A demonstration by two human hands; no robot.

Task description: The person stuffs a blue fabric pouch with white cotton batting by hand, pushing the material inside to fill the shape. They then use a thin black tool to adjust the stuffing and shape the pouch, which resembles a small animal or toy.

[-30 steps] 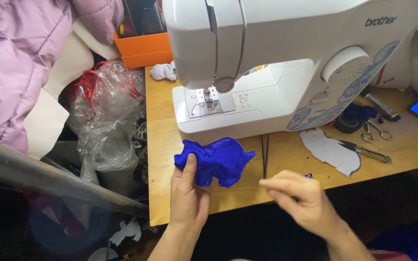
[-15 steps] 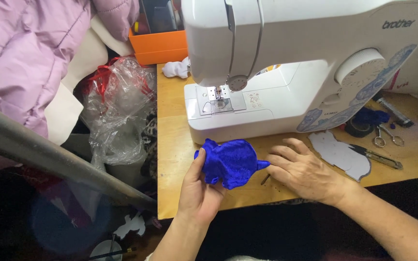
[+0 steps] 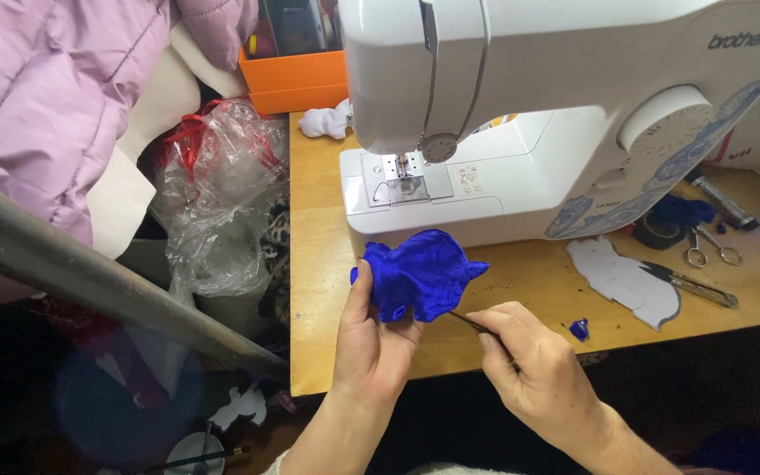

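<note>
Head view: one blue fabric piece point(image 3: 422, 274) over the wooden table point(image 3: 318, 290) edge, left hand point(image 3: 378, 339) fingers pinching its lower side; right hand point(image 3: 534, 369) pinches one thin dark tool point(image 3: 472, 323) touching it; one white sewing machine point(image 3: 556, 114) behind, two scissors point(image 3: 705, 264) right

Big white sewing machine point(image 3: 521, 114) takes up most of the wooden table point(image 3: 318, 264). Right of it there's a white paper cutout point(image 3: 622, 281), small scissors point(image 3: 712, 248) and a tiny blue fabric scrap point(image 3: 580, 329). An orange box point(image 3: 294, 81) sits at the back, with a white cloth bit point(image 3: 325, 121) just in front of it. Off the left edge: a crumpled clear plastic bag point(image 3: 217, 193) and a lilac puffer jacket point(image 3: 54, 97).
</note>
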